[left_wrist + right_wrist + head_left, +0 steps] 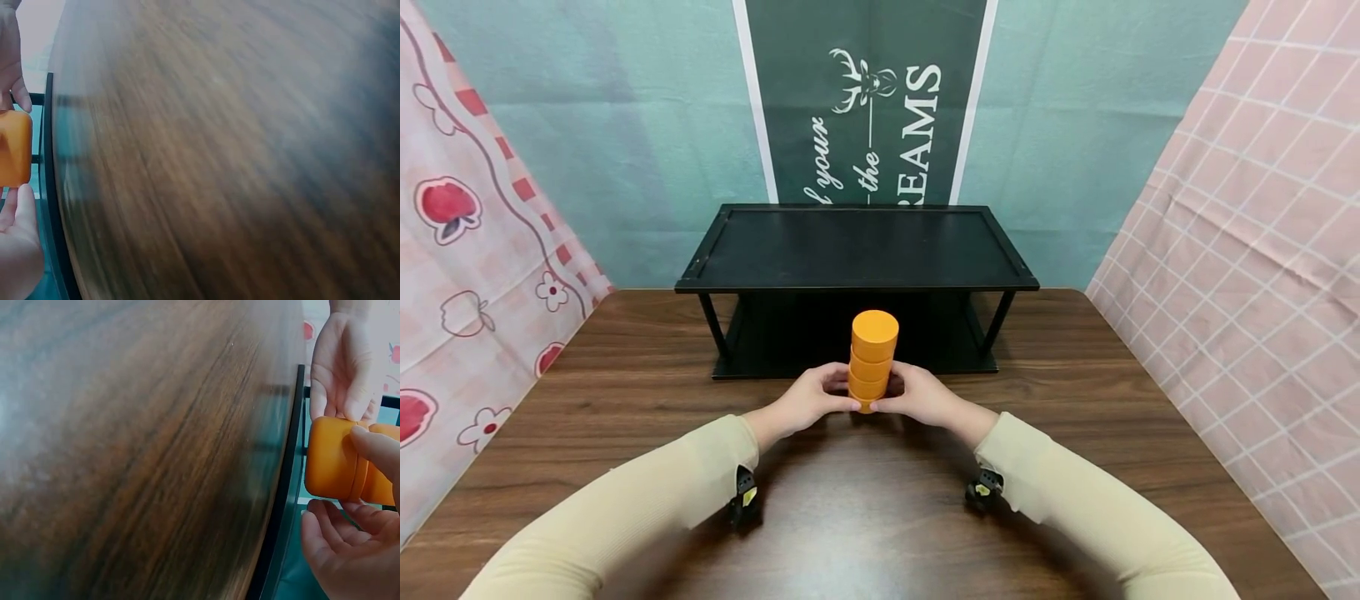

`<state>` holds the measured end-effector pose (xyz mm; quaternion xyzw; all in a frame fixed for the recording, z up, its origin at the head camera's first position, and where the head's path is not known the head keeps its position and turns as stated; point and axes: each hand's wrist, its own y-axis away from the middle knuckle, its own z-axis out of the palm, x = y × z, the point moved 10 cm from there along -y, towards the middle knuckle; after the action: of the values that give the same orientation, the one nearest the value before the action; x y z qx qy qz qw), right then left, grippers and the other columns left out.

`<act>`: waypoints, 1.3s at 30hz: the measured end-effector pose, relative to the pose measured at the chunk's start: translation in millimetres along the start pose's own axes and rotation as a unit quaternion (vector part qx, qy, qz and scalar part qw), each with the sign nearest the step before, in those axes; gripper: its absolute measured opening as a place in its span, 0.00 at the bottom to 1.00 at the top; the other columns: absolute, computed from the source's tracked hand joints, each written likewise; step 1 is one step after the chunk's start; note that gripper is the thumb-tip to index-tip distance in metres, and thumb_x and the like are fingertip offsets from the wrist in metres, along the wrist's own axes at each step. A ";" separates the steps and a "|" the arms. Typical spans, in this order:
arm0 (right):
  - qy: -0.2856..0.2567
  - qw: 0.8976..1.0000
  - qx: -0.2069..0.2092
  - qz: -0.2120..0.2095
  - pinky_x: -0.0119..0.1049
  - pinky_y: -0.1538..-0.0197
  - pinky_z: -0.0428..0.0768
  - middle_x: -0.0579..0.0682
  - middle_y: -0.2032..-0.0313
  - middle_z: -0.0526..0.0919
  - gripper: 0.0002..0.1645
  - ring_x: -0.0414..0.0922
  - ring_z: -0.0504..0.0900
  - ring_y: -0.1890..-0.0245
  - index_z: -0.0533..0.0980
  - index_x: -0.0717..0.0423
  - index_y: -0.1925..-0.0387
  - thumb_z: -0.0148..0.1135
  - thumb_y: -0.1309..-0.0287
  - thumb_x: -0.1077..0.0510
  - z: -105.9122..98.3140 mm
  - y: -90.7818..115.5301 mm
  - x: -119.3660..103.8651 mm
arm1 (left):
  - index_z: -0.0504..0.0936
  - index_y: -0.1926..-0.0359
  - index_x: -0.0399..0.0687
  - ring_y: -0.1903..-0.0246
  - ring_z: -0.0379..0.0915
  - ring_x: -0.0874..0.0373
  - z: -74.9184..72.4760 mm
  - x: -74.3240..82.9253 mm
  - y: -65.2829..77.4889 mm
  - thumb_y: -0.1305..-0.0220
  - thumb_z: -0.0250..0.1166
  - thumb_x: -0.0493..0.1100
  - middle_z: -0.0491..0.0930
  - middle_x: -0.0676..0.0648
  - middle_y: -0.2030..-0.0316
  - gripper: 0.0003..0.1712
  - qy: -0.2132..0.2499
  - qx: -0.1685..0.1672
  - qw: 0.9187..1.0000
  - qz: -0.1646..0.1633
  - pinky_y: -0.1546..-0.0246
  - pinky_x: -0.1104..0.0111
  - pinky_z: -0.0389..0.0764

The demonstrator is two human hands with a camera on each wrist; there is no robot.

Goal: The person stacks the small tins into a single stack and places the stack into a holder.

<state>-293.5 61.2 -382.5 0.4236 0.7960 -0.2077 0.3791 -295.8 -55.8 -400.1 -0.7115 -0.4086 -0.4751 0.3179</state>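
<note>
Several orange round pieces with smooth sides form an upright stack in the middle of the head view. The left hand holds the lower part of the stack from the left, thumb in front. On the opposite side the right hand grips it the same way. In the right wrist view the bottom piece appears raised off the table, with a seam above it. Only part of an orange piece shows at the left edge of the left wrist view.
Behind the stack stands a black two-level rack with a flat top and thin legs. A brown wood-grain table lies beneath. Patterned cloths hang left and right, and a green cloth with printed lettering hangs at the back.
</note>
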 end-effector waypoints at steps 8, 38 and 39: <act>0.009 1.000 0.023 -0.009 0.42 0.51 0.76 0.50 0.53 0.79 0.31 0.44 0.78 0.54 0.70 0.58 0.44 0.69 0.49 0.53 -13.3 4.0 -6.2 | 0.73 0.44 0.38 0.48 0.72 0.49 -2.0 9.0 -4.1 0.45 0.70 0.40 0.76 0.41 0.47 0.28 0.006 -0.001 1.000 -0.008 0.44 0.54 0.69; -0.001 0.995 0.084 -0.059 0.41 0.53 0.77 0.48 0.55 0.79 0.28 0.43 0.78 0.57 0.72 0.55 0.46 0.68 0.47 0.51 -86.3 -1.8 -78.1 | 0.74 0.42 0.43 0.51 0.74 0.55 -42.3 107.7 -23.9 0.44 0.69 0.39 0.78 0.45 0.50 0.28 0.020 0.001 0.998 0.061 0.49 0.61 0.74; -0.002 0.995 0.085 -0.060 0.41 0.52 0.77 0.48 0.55 0.79 0.28 0.43 0.78 0.57 0.72 0.55 0.45 0.68 0.47 0.50 -88.8 -2.8 -79.8 | 0.74 0.42 0.43 0.51 0.74 0.55 -44.0 110.5 -25.0 0.44 0.68 0.39 0.79 0.46 0.50 0.27 0.019 0.000 0.998 0.061 0.49 0.61 0.74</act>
<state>-305.6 76.3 -264.7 0.4056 0.7986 -0.2978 0.3304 -312.5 -50.3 -279.8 -0.7258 -0.3581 -0.4684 0.3543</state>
